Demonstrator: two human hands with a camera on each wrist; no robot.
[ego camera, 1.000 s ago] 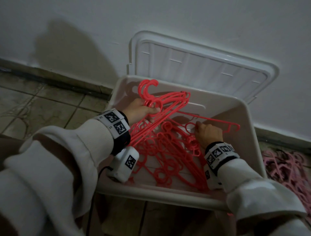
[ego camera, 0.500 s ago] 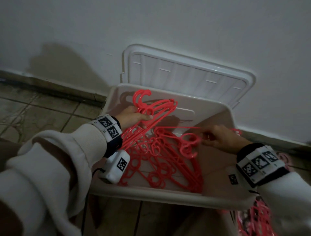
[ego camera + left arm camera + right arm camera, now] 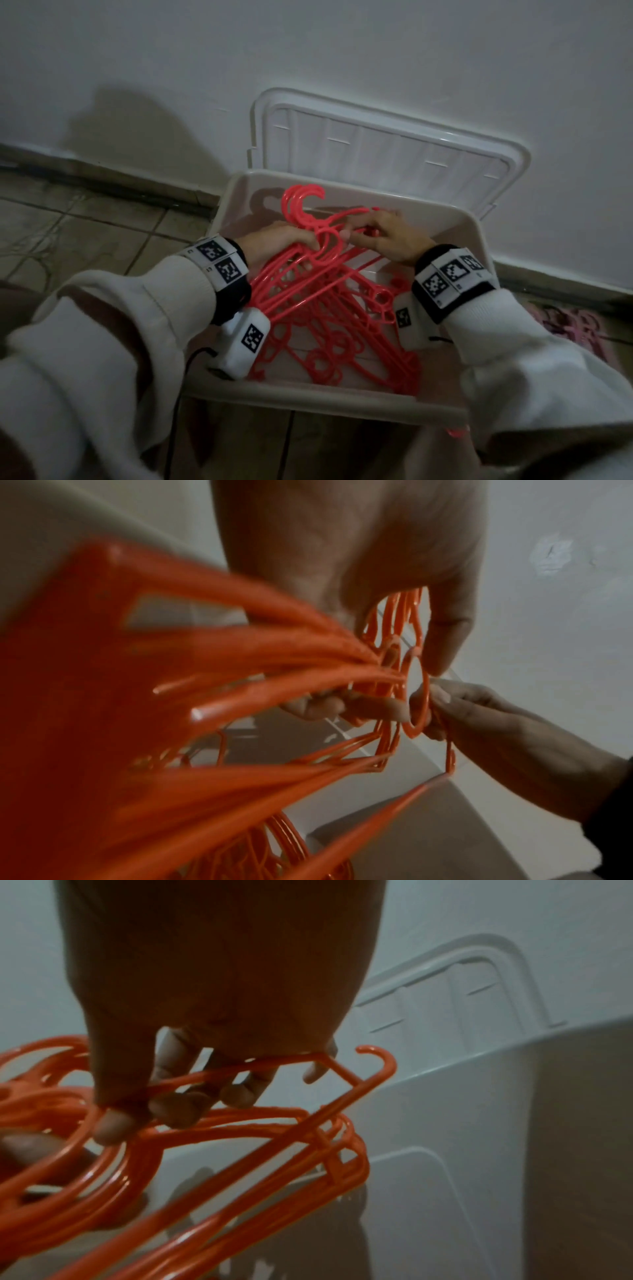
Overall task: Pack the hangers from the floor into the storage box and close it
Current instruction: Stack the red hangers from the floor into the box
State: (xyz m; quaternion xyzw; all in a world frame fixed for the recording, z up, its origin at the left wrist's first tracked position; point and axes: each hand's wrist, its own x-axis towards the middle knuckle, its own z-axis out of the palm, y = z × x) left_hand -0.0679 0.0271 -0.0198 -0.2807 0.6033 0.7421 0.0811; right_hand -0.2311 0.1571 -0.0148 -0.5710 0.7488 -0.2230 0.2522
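red plastic fills our grip: the bundle of red hangers [image 3: 318, 291] sits inside the white storage box [image 3: 476, 246], necks gathered at the far side and shoulders fanning back toward us under both wrists. our left hand [image 3: 274, 240] is clenched around the gathered necks just below the hooks, fingers curled under and the thumb over them, as the left wrist view shows. the hooks [image 3: 301, 202] stand up just beyond that grip, close to the box's far wall. our right hand [image 3: 387, 236] works right beside the left one, almost touching it; in the right wrist view its thumb [image 3: 113, 1129] and fingers [image 3: 240, 1093] are curled round thin red bars of a hanger at the top of the bundle, so it is grasping, not released. one small hooked arm end [image 3: 380, 1064] juts out past the right of that grip. the rest of the hangers lie below and behind our hands, on the box floor. the lid [image 3: 394, 154] stands open beyond the grip, leaning on the white wall [image 3: 308, 51]. to the right of our right sleeve, outside the box, a heap of pink hangers [image 3: 568, 322] lies on the tiled floor [image 3: 85, 240]. marker bands [image 3: 452, 277] wrap both wrists
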